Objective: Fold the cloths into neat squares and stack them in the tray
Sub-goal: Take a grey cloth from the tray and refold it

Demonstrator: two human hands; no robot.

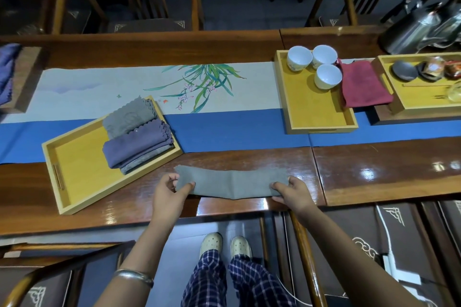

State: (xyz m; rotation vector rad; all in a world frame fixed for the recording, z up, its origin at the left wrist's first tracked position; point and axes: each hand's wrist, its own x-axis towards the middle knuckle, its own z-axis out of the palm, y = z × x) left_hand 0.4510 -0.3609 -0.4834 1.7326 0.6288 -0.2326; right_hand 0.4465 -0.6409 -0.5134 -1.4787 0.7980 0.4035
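Observation:
A grey cloth (233, 180), folded into a long strip, lies on the wooden table near its front edge. My left hand (167, 190) pinches the strip's left end and my right hand (290, 190) pinches its right end. To the left stands a yellow wooden tray (77, 174), set at an angle. In its far right part sits a stack of folded cloths, with a purple cloth (138, 143) on top of grey ones and a folded grey cloth (128, 116) behind it.
A second yellow tray (316, 109) with three white cups (315, 65) stands at the right, a dark red cloth (361, 85) beside it. A third tray (421, 103) with small items and metal kettles (421, 30) lie far right. Purple cloths (7, 70) sit far left. Chairs surround the table.

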